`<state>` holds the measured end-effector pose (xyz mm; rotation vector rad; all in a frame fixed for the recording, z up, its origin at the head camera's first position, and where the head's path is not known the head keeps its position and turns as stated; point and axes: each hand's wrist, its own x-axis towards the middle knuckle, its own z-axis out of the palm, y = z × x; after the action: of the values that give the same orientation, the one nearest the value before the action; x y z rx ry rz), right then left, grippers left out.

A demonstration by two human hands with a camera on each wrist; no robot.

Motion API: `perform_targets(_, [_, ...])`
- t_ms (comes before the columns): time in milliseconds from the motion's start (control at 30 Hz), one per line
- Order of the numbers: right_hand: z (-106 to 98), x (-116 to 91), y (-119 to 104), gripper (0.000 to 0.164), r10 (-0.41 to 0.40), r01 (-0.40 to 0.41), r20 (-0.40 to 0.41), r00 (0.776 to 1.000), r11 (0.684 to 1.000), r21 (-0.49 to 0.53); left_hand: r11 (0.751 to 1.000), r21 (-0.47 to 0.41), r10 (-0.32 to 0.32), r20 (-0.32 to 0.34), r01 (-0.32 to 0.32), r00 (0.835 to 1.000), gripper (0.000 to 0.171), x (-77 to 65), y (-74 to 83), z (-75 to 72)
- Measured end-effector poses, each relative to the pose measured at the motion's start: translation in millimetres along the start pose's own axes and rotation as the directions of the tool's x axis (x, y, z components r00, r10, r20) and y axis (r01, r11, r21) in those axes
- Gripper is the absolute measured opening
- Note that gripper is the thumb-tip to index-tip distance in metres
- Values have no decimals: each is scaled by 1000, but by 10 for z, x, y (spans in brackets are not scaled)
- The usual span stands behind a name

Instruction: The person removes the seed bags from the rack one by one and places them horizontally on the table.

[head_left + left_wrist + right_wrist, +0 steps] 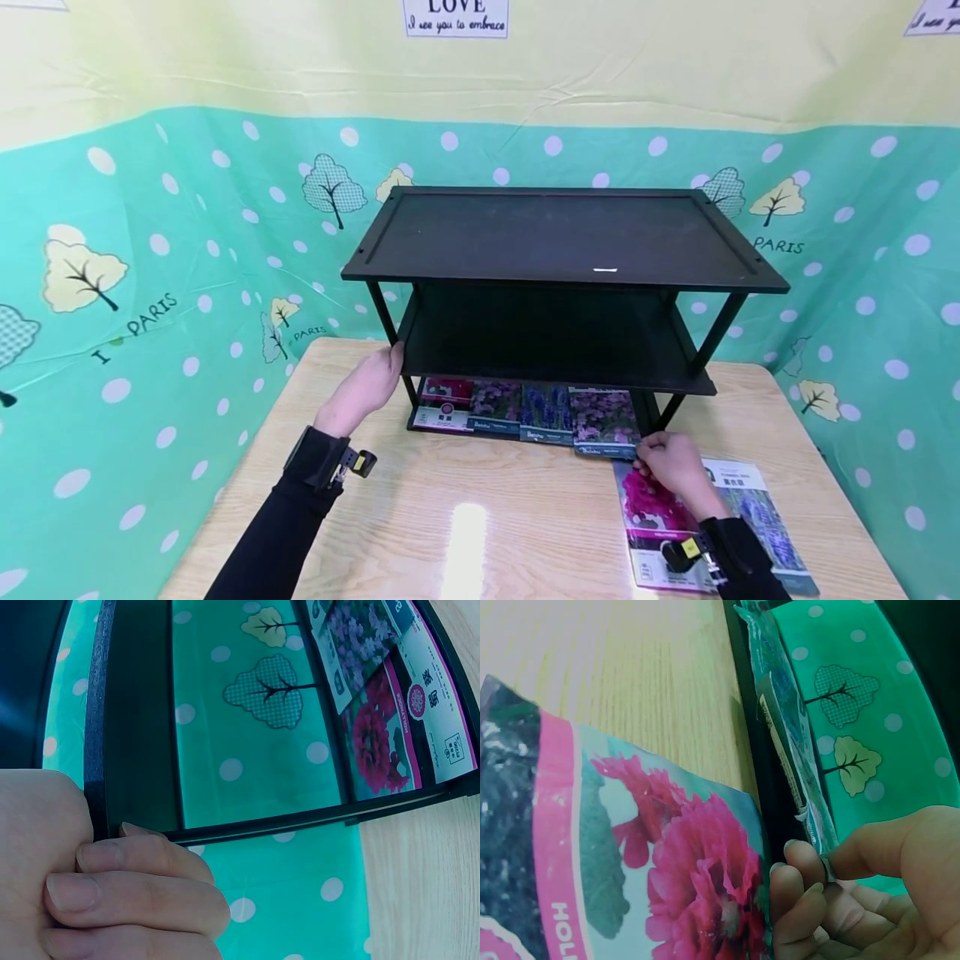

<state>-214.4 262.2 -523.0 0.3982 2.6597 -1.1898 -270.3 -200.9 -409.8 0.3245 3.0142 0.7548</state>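
The left hand (pixel 362 390) has its fingers curled round the near left corner of the middle shelf (pixel 540 333) where it meets the post, probably to steady the black rack (pixel 555 237) while the other hand works low down. The right hand (pixel 675 467) pinches the near right corner of a purple-flower packet (pixel 604 418) between thumb and fingers; a corner grip seems chosen because the low space leaves little room for a whole hand. That packet lies at the right end of a row on the bottom shelf, its near edge sticking out past its neighbours: a blue-flower packet (pixel 546 408), a lilac packet (pixel 496 404) and, far left, a red-flower packet (pixel 444 408). Their near edges face the person, perhaps for easy reach.

The middle shelf hides the row's far part, and the near right post stands close beside the right hand. Below that hand, a pink-flower packet (pixel 652 507) and a lavender packet (pixel 776 527) lie on the wooden table (pixel 375 508). A patterned green cloth (pixel 187 250) hangs behind and at both sides
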Motion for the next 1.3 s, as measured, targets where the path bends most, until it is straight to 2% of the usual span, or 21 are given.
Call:
perform_targets(300, [-4,-7,-11,25,14,-14,4,1000,999,44,999,-14,-32,11,33,999,60,9,8,-20])
perform_targets(533, [-15,-24,-6,27,-12,12,3,1000,998,56,1000,-12,-26,12,26,1000,60,13,13,-13])
perform_targets(700, [-39,-64,-5,29,-32,32,3,999,997,68,998,-25,-51,17,52,999,62,19,30,-23])
perform_targets(967, [-48,-137,60,32,-3,1,18,1000,993,117,999,-15,-47,15,48,999,60,2,18,-15])
perform_targets(1067, [-58,-172,75,34,-16,13,19,1000,990,137,1000,-3,-29,8,29,1000,58,-14,13,-14])
perform_targets(1300, [-89,-266,37,36,-16,4,51,999,973,229,1000,24,-6,1,6,1000,52,-19,7,-10])
